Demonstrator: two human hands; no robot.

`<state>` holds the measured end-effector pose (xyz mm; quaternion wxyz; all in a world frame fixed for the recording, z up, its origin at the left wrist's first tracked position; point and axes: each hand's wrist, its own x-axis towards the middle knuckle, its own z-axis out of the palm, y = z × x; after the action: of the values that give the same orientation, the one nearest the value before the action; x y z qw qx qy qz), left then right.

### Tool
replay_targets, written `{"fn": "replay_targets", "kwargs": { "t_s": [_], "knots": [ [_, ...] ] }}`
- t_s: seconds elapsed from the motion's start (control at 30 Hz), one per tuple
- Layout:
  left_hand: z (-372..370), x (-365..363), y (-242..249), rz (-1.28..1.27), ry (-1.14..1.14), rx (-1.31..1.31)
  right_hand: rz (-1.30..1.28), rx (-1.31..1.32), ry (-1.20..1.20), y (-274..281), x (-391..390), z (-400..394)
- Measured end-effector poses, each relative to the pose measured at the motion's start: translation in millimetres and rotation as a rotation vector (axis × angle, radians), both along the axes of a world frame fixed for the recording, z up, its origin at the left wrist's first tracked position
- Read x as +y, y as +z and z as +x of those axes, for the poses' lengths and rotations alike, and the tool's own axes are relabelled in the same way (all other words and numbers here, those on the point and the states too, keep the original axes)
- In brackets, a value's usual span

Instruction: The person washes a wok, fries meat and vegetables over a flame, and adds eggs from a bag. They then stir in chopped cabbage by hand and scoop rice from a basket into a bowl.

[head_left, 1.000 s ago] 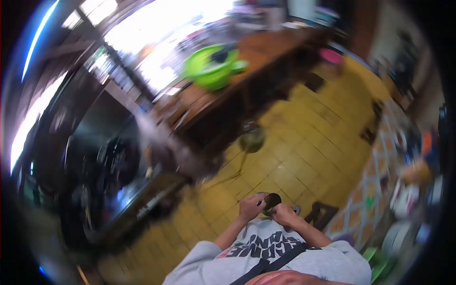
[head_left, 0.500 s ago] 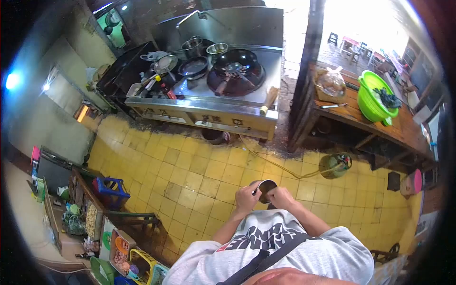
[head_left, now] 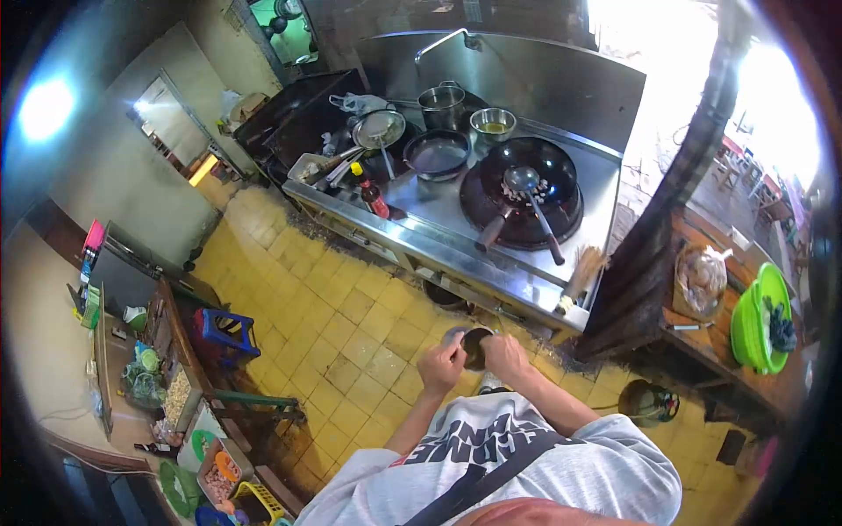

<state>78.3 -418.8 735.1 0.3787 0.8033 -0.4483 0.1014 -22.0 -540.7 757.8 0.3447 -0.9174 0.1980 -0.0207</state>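
Note:
In front of my shirt, my left hand (head_left: 441,366) and my right hand (head_left: 506,358) are closed at opposite sides of a small round container (head_left: 474,350) with a dark inside. Its mouth is tilted up toward me, and its contents are too dark to make out. A greyish round edge (head_left: 453,334) shows just behind my left fingers. Ahead stands the stove, where a large black wok (head_left: 531,167) holds small pale pieces and a ladle (head_left: 524,181).
The steel stove (head_left: 421,241) also carries a frying pan (head_left: 437,153), a pot (head_left: 441,106), a steel bowl (head_left: 493,125) and a red sauce bottle (head_left: 372,195). At right is a wooden table (head_left: 693,337) with a green basket (head_left: 754,326). A blue stool (head_left: 226,331) stands at left.
The view has turned right and come nearer the stove, which now looms larger. My hands are still together at the container, which shows at a different tilt.

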Motion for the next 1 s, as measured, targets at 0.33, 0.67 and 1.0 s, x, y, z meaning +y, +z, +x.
{"fn": "replay_targets", "kwargs": {
  "t_s": [0.33, 0.67, 1.0],
  "knots": [
    [116, -93, 7, -0.098, -0.001, 0.069, -0.078, 0.117, 0.077, 4, -96, 107],
    [214, -173, 7, -0.109, -0.179, 0.709, 0.764, 0.051, -0.366, 77, -148, 164],
    [280, -177, -30, -0.409, -0.236, 1.504, 0.827, 0.403, -0.822, -53, -292, 86]
  ]
}}
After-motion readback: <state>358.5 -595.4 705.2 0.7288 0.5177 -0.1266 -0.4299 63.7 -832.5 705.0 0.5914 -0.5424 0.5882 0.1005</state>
